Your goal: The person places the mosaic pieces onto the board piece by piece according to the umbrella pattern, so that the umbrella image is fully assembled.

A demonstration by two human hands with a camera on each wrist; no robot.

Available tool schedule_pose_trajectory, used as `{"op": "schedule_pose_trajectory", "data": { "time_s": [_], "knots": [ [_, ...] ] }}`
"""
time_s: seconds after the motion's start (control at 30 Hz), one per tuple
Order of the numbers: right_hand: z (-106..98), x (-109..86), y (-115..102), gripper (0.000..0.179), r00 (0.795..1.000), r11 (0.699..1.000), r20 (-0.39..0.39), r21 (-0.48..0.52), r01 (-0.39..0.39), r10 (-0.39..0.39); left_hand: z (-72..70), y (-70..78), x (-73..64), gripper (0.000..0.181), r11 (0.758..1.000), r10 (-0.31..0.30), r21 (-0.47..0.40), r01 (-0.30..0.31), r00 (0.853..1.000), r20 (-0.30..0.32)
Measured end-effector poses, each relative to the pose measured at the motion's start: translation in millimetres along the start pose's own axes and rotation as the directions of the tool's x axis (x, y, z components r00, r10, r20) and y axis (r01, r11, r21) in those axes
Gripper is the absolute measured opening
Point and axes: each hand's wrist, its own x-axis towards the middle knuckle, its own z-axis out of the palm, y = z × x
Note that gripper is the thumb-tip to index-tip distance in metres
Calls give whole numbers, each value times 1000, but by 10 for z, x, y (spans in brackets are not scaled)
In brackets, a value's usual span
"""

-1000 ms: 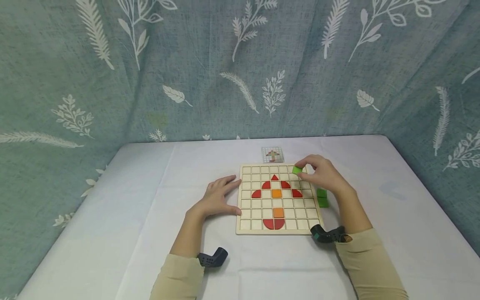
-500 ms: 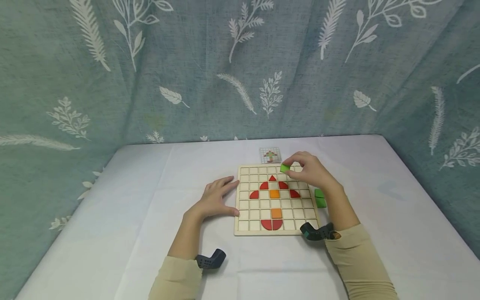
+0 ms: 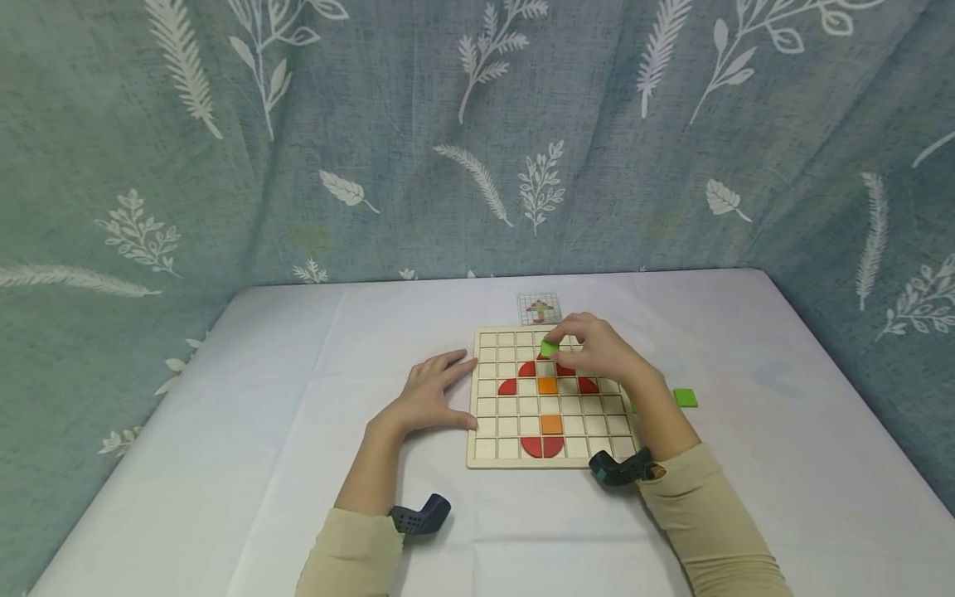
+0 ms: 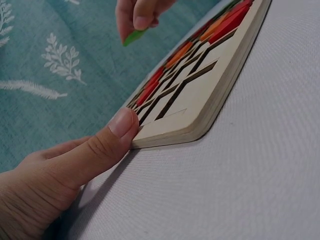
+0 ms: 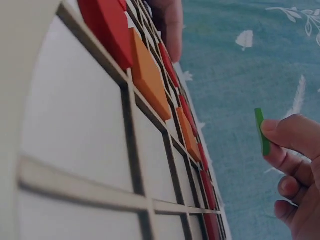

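Note:
My right hand (image 3: pixel 597 348) pinches a green square tile (image 3: pixel 550 348) between thumb and fingers, above the upper middle of a wooden grid board (image 3: pixel 522 465). The right wrist view shows this tile (image 5: pixel 262 132) on edge, raised clear of the board. My left hand (image 3: pixel 429 396) spreads its fingers at the board's left side; in the left wrist view the thumb (image 4: pixel 107 137) touches the edge near a corner. Set in the grid are several red pieces, such as a quarter-round one (image 3: pixel 507 387), and two orange squares (image 3: pixel 551 424). The held tile partly covers the red triangle.
Behind the board lies a small pattern card (image 3: pixel 539 308) with a coloured figure on a grid. One loose green tile (image 3: pixel 685 398) sits on the white cloth (image 3: pixel 776 464) to the right; my right forearm mostly hides others. A patterned curtain (image 3: pixel 418 166) hangs behind the table.
My right hand has carried the green tile leftward across the upper board to above the red triangle. A loose green tile at right has come out from behind my arm. My left hand stays put.

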Motion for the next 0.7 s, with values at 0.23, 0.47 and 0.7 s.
{"op": "schedule_pose_trajectory", "data": {
  "time_s": [0.23, 0.47, 0.7],
  "knots": [
    [62, 16, 19, 21, 999, 1000, 38, -11, -13, 14, 0, 13, 4, 106, 1000, -7, -6, 7, 1000, 0],
    [105, 15, 50, 24, 996, 999, 82, -38, -20, 24, 8, 10, 11, 107, 1000, -19, 1, 19, 1000, -3],
    [165, 30, 133, 21, 995, 997, 95, -70, 34, -28, 3, 14, 7, 106, 1000, -4, 4, 4, 1000, -8]
  ]
}}
